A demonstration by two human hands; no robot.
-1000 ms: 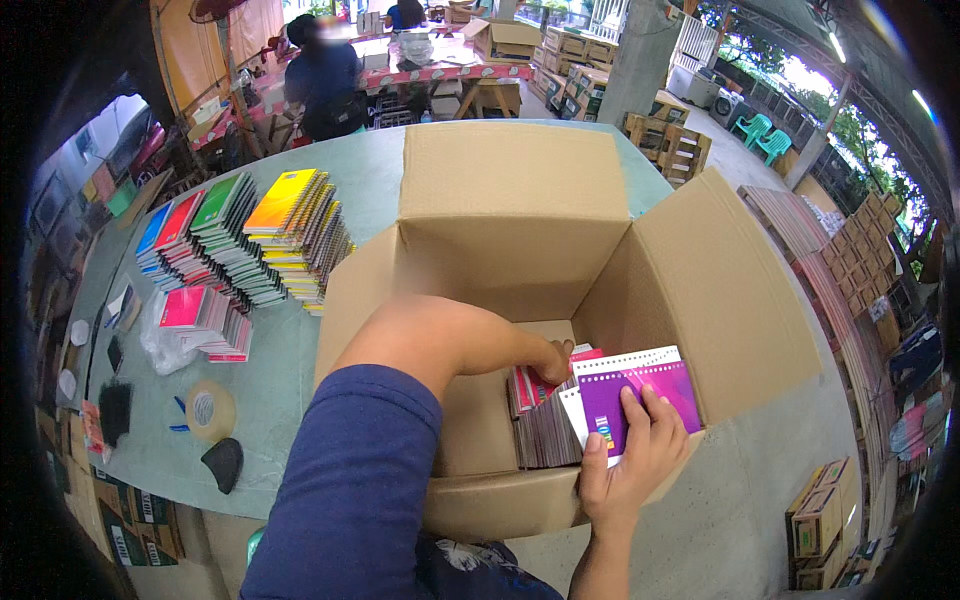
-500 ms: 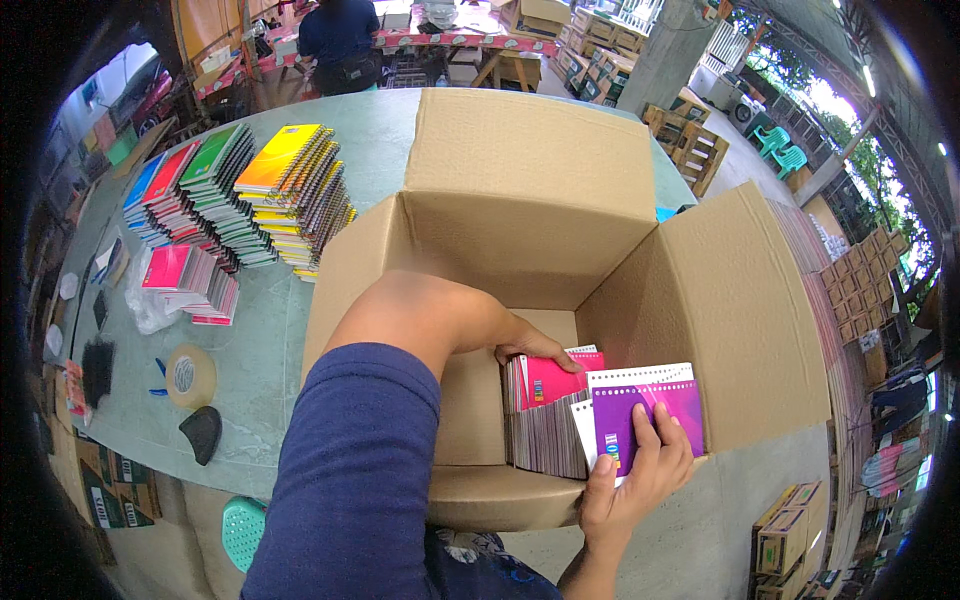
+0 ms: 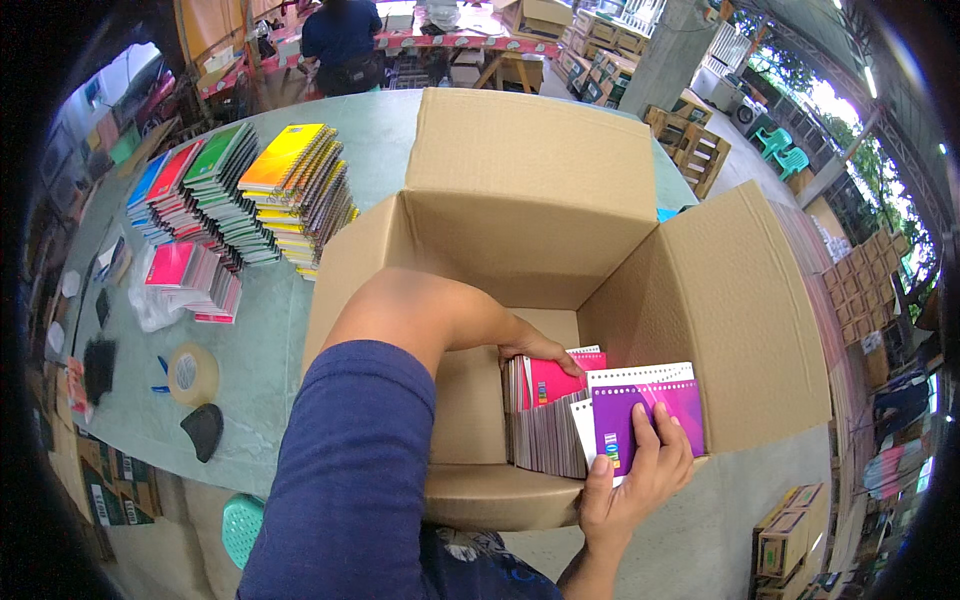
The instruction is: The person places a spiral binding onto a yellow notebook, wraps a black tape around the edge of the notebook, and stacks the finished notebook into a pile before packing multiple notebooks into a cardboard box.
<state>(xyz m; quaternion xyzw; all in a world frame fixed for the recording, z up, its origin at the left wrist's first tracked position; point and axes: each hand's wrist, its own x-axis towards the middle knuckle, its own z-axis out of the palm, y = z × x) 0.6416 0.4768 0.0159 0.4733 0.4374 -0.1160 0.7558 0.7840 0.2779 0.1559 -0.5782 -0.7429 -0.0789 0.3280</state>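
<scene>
An open cardboard box (image 3: 470, 497) stands in front of me, with a tight row of unbound, hole-punched notebooks (image 3: 545, 437) on edge inside it. My left hand (image 3: 540, 347) reaches in from the left and grips pink punched notebooks (image 3: 560, 388) at the far end of the row, its thumb on the pink cover. At the near right corner my right hand (image 3: 640, 465) holds a purple punched notebook (image 3: 655, 405), fingers spread over its cover and thumb at its lower left edge. White punched sheets show behind the purple cover.
Stacks of yellow (image 3: 290, 190), green (image 3: 220, 170), red (image 3: 175, 185) and blue spiral notebooks stand on the table's left. Nearer lie a pink stack (image 3: 190, 275), a tape roll (image 3: 192, 375) and a dark flat piece (image 3: 203, 432). A person (image 3: 341, 48) sits beyond the table.
Both hands keep their holds on the notebooks in the box. The view has shifted very slightly; otherwise hardly anything has moved.
</scene>
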